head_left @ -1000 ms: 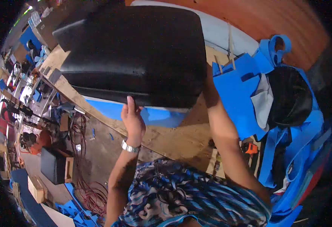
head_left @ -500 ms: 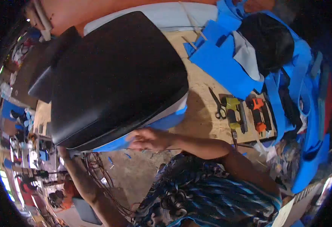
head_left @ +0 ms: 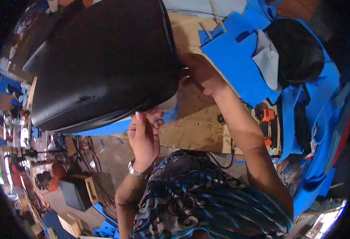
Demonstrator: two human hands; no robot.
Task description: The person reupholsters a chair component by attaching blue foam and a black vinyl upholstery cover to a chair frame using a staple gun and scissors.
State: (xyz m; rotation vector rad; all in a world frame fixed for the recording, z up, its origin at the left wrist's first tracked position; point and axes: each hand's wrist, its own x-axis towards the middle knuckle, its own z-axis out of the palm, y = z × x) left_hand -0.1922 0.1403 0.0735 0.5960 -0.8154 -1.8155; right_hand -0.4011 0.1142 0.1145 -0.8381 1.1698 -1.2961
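A large black leather-like cover [head_left: 111, 55] is drawn over a padded cushion with blue foam [head_left: 103, 126] showing along its lower edge. At the front edge, close to the near right corner, my left hand [head_left: 143, 137] has its thumb and curled fingers closed on the cover's rim. A pale lining or layer [head_left: 168, 104] shows just beside those fingers. My right hand [head_left: 205, 75] is at the cushion's right side, fingers bent onto the cover's edge; the fingertips are dark and partly hidden. A metal-band watch [head_left: 137, 170] is on my left wrist.
The wooden table [head_left: 191, 133] carries blue foam sheets [head_left: 233, 55], a black rounded piece [head_left: 296, 51] and an orange-and-black tool [head_left: 266, 114] on the right. Blue strips [head_left: 292, 119] hang at the table's right edge. Cables [head_left: 88, 153] lie on the floor.
My left hand has moved from the cover's left corner rightward along the front edge. My right hand has gone from the front edge to the right side. The cushion sits farther up-left in view.
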